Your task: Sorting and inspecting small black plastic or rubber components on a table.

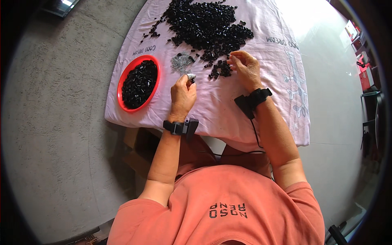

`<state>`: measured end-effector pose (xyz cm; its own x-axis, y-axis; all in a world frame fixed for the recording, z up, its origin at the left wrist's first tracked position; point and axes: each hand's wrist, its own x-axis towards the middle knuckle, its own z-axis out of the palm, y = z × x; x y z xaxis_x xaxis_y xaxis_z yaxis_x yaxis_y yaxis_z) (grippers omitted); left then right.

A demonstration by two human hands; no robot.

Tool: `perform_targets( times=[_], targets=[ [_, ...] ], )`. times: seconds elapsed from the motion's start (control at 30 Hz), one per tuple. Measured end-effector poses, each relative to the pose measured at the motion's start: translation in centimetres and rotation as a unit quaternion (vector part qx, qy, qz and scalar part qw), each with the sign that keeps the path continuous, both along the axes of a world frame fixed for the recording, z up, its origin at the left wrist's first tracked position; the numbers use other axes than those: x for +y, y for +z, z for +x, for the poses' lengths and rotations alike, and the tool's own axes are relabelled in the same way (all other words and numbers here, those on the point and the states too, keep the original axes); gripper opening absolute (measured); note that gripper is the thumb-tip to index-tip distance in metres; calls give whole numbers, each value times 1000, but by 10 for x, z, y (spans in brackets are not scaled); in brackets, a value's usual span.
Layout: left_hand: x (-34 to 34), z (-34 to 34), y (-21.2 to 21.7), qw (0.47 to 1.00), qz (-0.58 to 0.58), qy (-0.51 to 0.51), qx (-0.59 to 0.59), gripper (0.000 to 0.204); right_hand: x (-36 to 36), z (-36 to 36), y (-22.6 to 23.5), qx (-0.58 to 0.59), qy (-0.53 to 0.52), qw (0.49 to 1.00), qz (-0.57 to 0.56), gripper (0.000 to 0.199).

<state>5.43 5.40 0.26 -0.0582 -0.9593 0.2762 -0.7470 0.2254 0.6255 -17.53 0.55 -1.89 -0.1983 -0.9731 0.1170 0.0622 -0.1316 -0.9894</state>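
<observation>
My left hand (183, 97) is closed, with its thumb and index finger pinching a small black plastic piece (193, 81). Something pale covers the tip of one finger there. Just beyond it lies a small heap of thin, silvery metal pins (181, 62). My right hand (247, 70) is to the right, fingers bent but apart, beside a small cluster of black plastic pieces (220, 70). Nothing shows between its fingers, though the fingertips are partly hidden. A large pile of the same black pieces (204, 24) spreads over the far part of the table.
A red oval basin (157, 87) full of black pieces stands at the left edge. Pink printed cloth (220, 108) covers the table. Both wrists wear black straps with small devices, and a cable (256, 132) hangs from the right one. Grey floor (61, 122) surrounds the table.
</observation>
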Motion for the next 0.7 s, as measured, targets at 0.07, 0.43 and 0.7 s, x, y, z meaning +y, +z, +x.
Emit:
perform_targets(
  times=[0.07, 0.43, 0.7],
  targets=[
    [3, 8, -1, 999, -37, 15, -11, 16, 0, 1, -1, -5, 4, 1000, 2, 15],
    [-1, 110, 11, 961, -107, 241, -78, 13, -2, -2, -2, -5, 14, 1000, 2, 16],
    [0, 69, 22, 979, -117, 147, 76, 21, -7, -11, -6, -9, 16, 1000, 17, 18]
  ],
)
